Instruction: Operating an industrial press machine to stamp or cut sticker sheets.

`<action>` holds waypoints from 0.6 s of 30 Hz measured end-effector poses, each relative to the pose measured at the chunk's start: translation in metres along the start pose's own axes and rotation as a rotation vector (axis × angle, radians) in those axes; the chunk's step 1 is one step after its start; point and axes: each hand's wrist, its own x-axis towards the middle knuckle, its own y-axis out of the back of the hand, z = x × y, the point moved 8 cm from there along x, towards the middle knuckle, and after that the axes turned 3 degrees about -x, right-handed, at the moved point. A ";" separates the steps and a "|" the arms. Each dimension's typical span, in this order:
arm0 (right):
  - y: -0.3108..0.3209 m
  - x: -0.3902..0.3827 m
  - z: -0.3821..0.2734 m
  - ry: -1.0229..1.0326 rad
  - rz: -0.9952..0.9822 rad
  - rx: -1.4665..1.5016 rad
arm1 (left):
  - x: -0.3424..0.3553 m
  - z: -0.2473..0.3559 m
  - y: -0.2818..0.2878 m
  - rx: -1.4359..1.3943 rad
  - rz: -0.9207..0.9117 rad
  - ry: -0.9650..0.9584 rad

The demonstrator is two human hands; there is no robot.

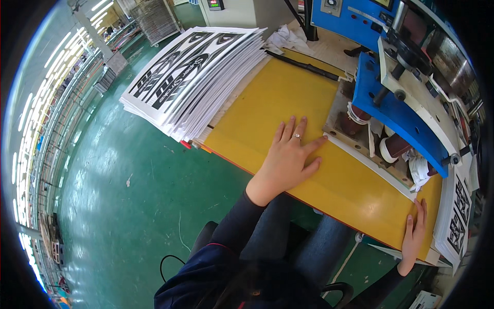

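My left hand (pixel 290 157) lies flat on the yellow tabletop (pixel 252 118), fingers spread, a ring on one of them. Its index fingertip touches the left end of a thin white edge, apparently a sheet (pixel 368 164), most of it hidden under the machine. At the strip's right end, my right hand (pixel 413 239) rests with fingers stretched out and the thumb apart. Above the strip sit a metal plate (pixel 337 110) and dark red rounded pads (pixel 355 119) with white wrapping, below a blue curved bar (pixel 406 121).
A thick stack of printed sheets (pixel 190 69) stands on the table's left side, overhanging its edge. More printed sheets (pixel 455 219) lie at the right. A black rod (pixel 303 66) and crumpled white cloth (pixel 288 38) are at the back. A blue control panel (pixel 345 20) stands behind.
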 end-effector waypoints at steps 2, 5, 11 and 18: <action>-0.001 0.000 0.002 -0.014 -0.015 0.009 | -0.001 -0.001 0.002 0.015 0.009 0.004; -0.003 -0.002 0.004 -0.033 -0.041 0.012 | -0.005 -0.003 0.002 0.012 0.025 0.018; -0.004 -0.006 0.018 -0.043 -0.020 0.003 | -0.008 -0.002 -0.001 -0.010 0.041 0.007; 0.021 0.001 -0.046 0.046 -0.053 -0.134 | -0.007 -0.001 -0.003 -0.007 0.023 0.003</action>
